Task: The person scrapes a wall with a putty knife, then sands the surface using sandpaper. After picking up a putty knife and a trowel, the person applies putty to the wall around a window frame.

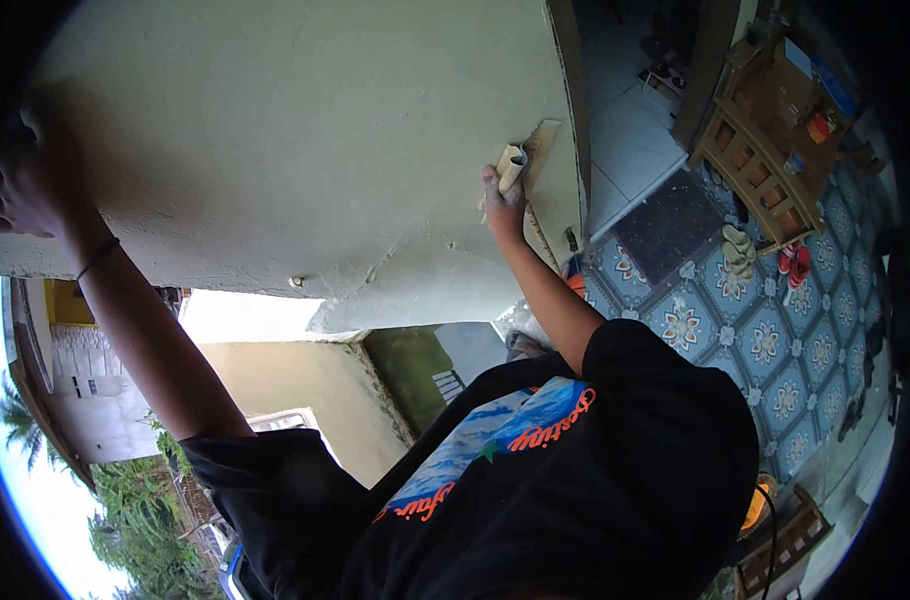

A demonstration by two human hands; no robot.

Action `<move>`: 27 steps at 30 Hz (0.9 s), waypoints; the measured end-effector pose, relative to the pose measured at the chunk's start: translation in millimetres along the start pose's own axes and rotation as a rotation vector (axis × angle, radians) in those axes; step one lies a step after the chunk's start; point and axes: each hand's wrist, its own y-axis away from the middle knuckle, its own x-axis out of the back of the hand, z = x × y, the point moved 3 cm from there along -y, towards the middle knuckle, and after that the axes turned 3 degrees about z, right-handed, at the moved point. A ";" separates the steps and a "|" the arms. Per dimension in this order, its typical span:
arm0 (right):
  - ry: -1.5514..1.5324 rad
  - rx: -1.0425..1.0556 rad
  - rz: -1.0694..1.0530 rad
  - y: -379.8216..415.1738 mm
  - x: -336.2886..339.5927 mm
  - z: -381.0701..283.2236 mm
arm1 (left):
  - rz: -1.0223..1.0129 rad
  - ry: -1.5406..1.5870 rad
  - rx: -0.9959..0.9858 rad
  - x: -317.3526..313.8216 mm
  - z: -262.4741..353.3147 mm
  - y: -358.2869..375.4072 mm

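My right hand is closed around the hollow, cream-coloured handle of a plastering trowel. The trowel's flat blade lies against or very close to the pale grey-green plastered wall, near its edge by the doorway. My left hand is raised high at the far left, close to the wall, with a dark band on the wrist. Its fingers are curled, and shadow and the dark frame border hide whatever they may hold.
A doorway with white floor tiles opens beyond the wall edge. On the blue patterned floor lie a dark mat, pale shoes and red sandals. A wooden bench stands beside them. A lower cream wall is below.
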 end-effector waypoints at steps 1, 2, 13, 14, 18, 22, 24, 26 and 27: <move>-0.006 -0.003 0.002 -4.4 -0.5 5.9 | -0.006 -0.004 0.004 1.1 1.0 -0.7; -0.005 -0.021 0.119 -10.1 1.9 11.8 | 0.001 -0.003 0.003 4.1 3.0 -2.2; 0.142 0.311 -0.181 64.2 -45.4 -58.1 | -0.457 0.037 0.235 2.9 -0.1 0.7; 0.148 0.308 -0.182 70.5 -41.7 -45.2 | -0.590 0.048 0.296 4.1 0.5 4.6; -0.005 -0.092 0.107 19.6 -15.2 30.4 | -0.203 0.192 0.234 32.2 20.9 -4.6; -0.114 -0.203 0.269 -44.7 -5.4 -47.8 | -0.071 0.212 0.213 36.4 22.5 -4.9; -0.062 0.077 0.144 -29.6 -35.6 -69.6 | -0.101 0.135 0.184 24.3 15.1 -5.2; 0.046 0.366 -0.105 33.9 -54.3 -86.6 | -0.132 0.061 0.147 11.5 7.9 -3.2; 0.110 0.458 -0.266 61.7 -55.7 -94.2 | -0.119 0.019 0.106 6.4 5.6 -2.4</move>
